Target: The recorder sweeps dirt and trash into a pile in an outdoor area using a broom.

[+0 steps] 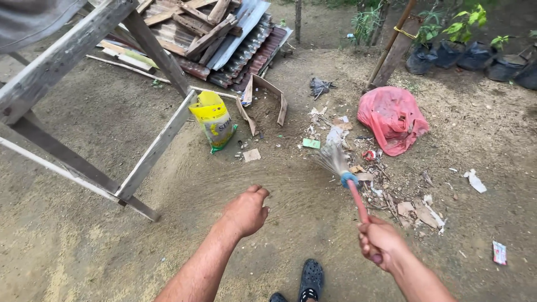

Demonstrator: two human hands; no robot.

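My right hand (382, 242) grips the red handle of a small broom (348, 185) whose pale bristles fan out over the dirt toward a scatter of litter (386, 184). The bristles are blurred. My left hand (246, 210) hangs over the swept ground with its fingers curled in and nothing in it. Curved sweep marks run across the dirt between my hands. My dark perforated shoe (311, 279) shows at the bottom edge.
A red plastic bag (393, 117) lies beyond the litter. A yellow sack (213, 120) stands by a folded cardboard piece (263, 98). A wooden frame (151, 151) slants on the left. Corrugated sheets and planks (224, 33) pile up behind. Potted plants in black bags (475, 53) stand far right.
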